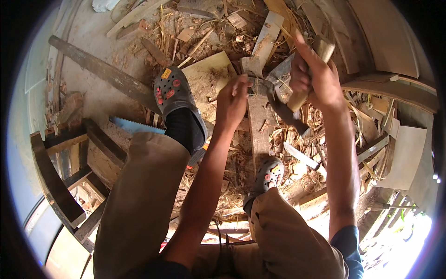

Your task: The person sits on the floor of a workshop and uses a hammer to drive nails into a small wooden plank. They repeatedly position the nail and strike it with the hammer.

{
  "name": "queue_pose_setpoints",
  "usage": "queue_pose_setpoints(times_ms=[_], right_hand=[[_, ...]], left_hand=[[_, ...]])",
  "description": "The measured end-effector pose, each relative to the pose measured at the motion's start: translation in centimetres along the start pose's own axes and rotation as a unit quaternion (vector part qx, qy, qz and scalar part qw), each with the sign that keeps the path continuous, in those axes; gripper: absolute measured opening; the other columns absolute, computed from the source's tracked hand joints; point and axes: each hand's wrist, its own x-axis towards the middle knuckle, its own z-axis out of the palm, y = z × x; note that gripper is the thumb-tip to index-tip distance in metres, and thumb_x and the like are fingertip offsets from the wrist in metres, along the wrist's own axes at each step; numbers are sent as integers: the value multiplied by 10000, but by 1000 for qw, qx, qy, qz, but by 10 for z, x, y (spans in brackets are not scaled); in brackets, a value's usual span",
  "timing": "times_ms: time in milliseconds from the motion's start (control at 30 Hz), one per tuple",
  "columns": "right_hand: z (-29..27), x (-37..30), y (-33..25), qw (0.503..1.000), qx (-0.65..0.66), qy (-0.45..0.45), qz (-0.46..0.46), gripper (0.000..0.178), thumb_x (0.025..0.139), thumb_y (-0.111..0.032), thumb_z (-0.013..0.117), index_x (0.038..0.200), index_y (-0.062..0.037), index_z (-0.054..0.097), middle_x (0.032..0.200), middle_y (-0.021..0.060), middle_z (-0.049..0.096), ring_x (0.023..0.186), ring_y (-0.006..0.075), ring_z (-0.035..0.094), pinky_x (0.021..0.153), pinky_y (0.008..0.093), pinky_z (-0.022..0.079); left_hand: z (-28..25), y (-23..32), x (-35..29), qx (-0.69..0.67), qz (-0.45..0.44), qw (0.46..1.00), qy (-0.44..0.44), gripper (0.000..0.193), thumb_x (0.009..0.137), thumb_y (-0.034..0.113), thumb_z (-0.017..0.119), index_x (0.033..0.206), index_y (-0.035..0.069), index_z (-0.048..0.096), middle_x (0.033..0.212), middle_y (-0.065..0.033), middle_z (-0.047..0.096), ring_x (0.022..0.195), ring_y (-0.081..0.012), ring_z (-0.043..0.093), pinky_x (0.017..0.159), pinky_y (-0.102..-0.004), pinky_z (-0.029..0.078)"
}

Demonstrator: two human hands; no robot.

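My right hand (pixel 318 76) is wrapped round the pale wooden handle of a hammer (pixel 290 116). Its dark metal head points downward, just right of a long narrow wooden board (pixel 257 123). At the board's upper part, my left hand (pixel 232 102) is closed, with thumb and fingers pinched together. Something thin and dark shows by those fingertips, too small to name. A short wood block (pixel 251 65) lies just beyond them. My right foot, in a grey clog (pixel 269 174), rests at the near part of the board.
Wood shavings and offcuts cover the floor around my feet. A blue handsaw (pixel 137 125) lies left, partly hidden by my leg. Near my right forearm is a knife (pixel 299 156). A wooden frame (pixel 58 179) stands at left; planks (pixel 390 95) line the right side.
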Motion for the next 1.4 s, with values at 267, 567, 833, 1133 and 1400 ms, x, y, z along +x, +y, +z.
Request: queue_pose_setpoints(times_ms=[267,567,833,1133,1400], right_hand=[[-12,-47,-1,993,72,-57,71,521,999,-465,568,629,-158,367,503,-47,281,398,67,232,391,254,193],[-12,15,20,998,-9,27,50,483,922,-468,688,704,-134,415,568,-61,346,446,62,333,418,245,287],[17,116,51,993,-95,-2,63,474,924,-487,658,797,-67,479,607,11,422,500,130,427,470,332,412],[48,171,70,982,-172,78,18,396,905,-391,695,775,-41,563,644,16,476,504,124,421,473,324,355],[40,122,72,988,-32,88,-121,343,909,-300,717,744,-34,578,586,-26,446,460,79,375,428,277,304]], left_hand=[[30,6,-39,-311,-215,919,-107,305,971,164,623,1220,-12,615,1005,-110,696,819,-177,666,854,-346,546],[6,-27,-7,323,284,901,51,674,786,212,826,1338,-13,512,1257,-208,577,1098,-329,611,928,-421,519],[13,-57,18,390,223,892,52,932,645,302,913,1403,6,458,1316,-234,513,1220,-391,507,1031,-496,421],[12,-69,15,346,192,917,44,976,662,365,900,1436,45,399,1380,-211,486,1264,-375,475,1063,-517,371],[11,-72,15,347,191,916,60,986,645,334,910,1436,63,387,1364,-188,495,1243,-354,484,1060,-505,358]])
